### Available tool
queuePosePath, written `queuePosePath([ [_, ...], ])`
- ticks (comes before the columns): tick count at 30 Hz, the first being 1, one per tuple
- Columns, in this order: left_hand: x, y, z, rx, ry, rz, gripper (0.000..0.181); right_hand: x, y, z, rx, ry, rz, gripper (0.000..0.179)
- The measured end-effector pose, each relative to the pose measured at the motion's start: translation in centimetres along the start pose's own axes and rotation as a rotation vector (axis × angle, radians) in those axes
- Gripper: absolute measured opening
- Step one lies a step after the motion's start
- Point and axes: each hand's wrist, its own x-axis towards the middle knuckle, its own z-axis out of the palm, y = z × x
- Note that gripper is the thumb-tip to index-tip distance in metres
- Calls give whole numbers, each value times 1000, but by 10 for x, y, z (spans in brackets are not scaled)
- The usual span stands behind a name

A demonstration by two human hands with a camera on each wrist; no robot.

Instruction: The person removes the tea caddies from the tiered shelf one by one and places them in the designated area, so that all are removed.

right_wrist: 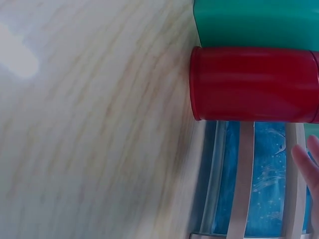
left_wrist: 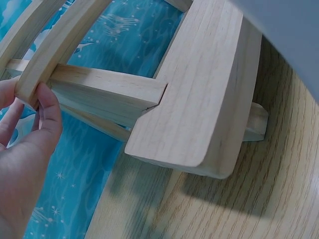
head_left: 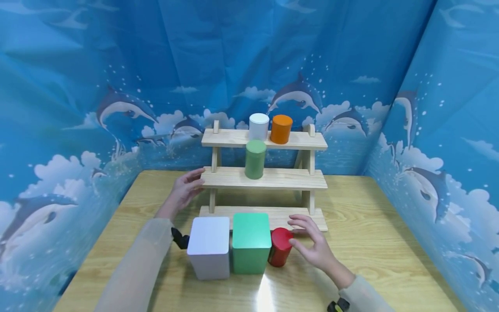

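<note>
Red canister (right_wrist: 256, 84) just beside right hand (head_left: 315, 248).

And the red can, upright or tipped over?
Upright: in the head view the red can stands on the table, its round top facing up.

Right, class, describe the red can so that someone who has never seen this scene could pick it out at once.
Find the three-tier wooden stand on the table, then the row of three things in front of it. In the head view, pass the white box and green box to the row's right end. There, beside the right hand, is the red can, the row's only round thing.
</note>
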Motion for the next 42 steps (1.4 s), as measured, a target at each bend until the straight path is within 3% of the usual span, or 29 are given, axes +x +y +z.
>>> queuePosePath([
  [11,-2,0,2,-6,25,-14,51,15,-1,-3,-71,116,30,49],
  [21,-2,-2,0,-13,19,-4,51,26,7,-4,-60,127,80,47],
  [32,-1,-2,0,-24,0,9,53,45,10,-17,-37,162,58,43],
  [42,-1,1,3,-24,23,-6,53,62,9,-20,-56,172,72,41],
])
